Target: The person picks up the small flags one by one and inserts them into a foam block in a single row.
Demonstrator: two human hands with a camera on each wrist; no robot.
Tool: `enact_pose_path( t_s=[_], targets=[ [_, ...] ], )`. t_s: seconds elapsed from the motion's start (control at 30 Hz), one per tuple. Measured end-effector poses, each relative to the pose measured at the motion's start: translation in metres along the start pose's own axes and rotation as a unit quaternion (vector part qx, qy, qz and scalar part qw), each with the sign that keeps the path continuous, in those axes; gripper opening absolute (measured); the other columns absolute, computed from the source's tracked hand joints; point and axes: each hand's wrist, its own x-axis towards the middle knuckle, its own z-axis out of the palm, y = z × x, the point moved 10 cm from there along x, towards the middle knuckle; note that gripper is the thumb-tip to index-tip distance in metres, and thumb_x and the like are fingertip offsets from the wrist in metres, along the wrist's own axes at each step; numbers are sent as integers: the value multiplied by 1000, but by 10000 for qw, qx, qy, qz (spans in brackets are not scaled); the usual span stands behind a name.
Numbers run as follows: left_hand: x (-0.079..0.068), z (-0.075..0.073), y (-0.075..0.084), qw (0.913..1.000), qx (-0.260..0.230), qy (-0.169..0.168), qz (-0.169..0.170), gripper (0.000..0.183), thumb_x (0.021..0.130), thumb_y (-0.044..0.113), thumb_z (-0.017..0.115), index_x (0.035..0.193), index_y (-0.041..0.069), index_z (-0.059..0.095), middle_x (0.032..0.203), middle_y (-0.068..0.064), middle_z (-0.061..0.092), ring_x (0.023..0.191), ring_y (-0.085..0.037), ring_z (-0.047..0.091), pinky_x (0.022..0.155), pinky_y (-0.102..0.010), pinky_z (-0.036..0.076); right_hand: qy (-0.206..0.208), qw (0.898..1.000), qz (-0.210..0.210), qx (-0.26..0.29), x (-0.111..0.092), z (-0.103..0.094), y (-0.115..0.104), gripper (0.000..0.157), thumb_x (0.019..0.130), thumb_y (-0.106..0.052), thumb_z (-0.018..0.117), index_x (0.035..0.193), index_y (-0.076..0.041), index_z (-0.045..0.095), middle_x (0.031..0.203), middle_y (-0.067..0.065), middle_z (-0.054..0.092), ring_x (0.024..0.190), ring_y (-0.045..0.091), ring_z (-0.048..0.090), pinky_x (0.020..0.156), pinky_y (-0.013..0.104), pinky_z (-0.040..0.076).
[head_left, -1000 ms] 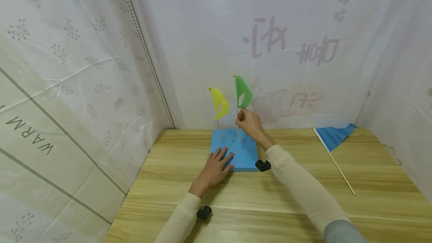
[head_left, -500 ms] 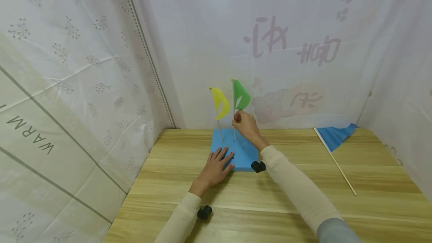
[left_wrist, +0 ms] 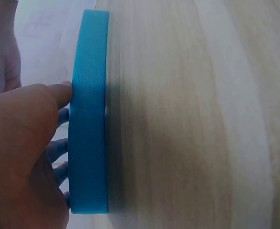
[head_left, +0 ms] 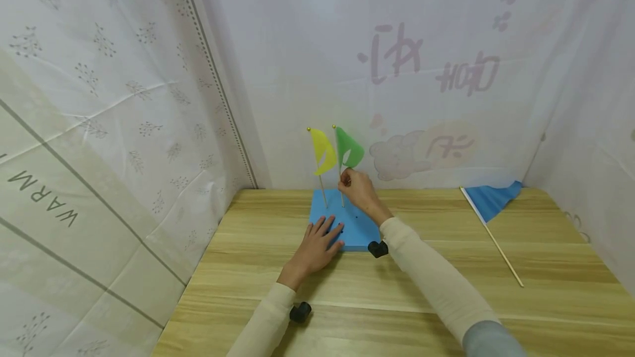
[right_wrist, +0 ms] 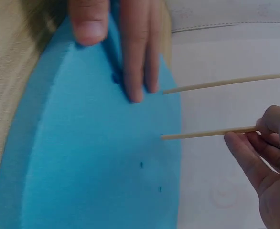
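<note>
My right hand (head_left: pixel 361 190) pinches the wooden stick of a small green flag (head_left: pixel 349 147). In the right wrist view the lower end of that stick (right_wrist: pixel 197 136) meets the blue foam block (right_wrist: pixel 97 157) at or beside a small hole; whether it has gone in I cannot tell. A yellow flag (head_left: pixel 324 153) stands in the block to its left, its stick (right_wrist: pixel 226 84) leaning slightly. Spread fingers of my left hand (head_left: pixel 313 249) press on the block's near left part. From the left wrist, the block's blue side (left_wrist: pixel 88 119) shows, with thumb and fingertips against its top.
A blue flag (head_left: pixel 491 203) on a wooden stick lies on the right of the wooden table (head_left: pixel 426 318). Patterned white cloth (head_left: pixel 297 43) hangs behind and to the left. More small holes (right_wrist: pixel 141 165) dot the block.
My right hand has brought the green flag leftwards and down, closer to the yellow one. The left hand has stayed in place on the block.
</note>
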Motion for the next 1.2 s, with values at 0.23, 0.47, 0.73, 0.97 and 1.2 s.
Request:
enact_pose_path(
  t_s=[0.23,0.47,0.73,0.97,1.2],
  targets=[
    [-1,-1,1,10000,-52,27,11,56,114,37,50,163,12,46,174,-20,32,162,-47,24,128,-72,20,-33,9999,128,-81,-2,3,3,7,104,-13,69,104,-6,69,104,14,76,99,29,75,85,43,63],
    [0,0,1,10000,-67,-34,-30,56,114,37,51,164,12,45,174,-19,30,163,-46,23,129,-71,18,55,9998,152,-126,-2,1,5,8,103,-13,69,103,-5,70,101,14,76,94,28,75,82,41,63],
    [-1,-2,2,10000,-90,14,19,56,114,38,51,163,12,46,174,-21,31,162,-48,24,128,-73,19,123,9997,192,-88,-4,-5,7,11,103,-15,68,106,-4,69,102,14,76,95,28,74,81,42,63],
    [-1,-1,2,10000,-83,3,23,56,114,38,50,164,12,45,174,-21,31,162,-48,24,128,-72,19,257,9996,38,-91,-8,-19,10,10,102,-12,66,104,-3,71,100,14,77,93,29,75,81,42,63],
    [-2,-2,2,10000,-58,6,-26,56,114,37,51,164,12,46,174,-19,32,162,-46,25,129,-71,20,430,9990,-80,-59,-16,-42,22,9,102,-10,66,102,-2,71,97,15,76,91,29,74,81,44,63]
  ],
)
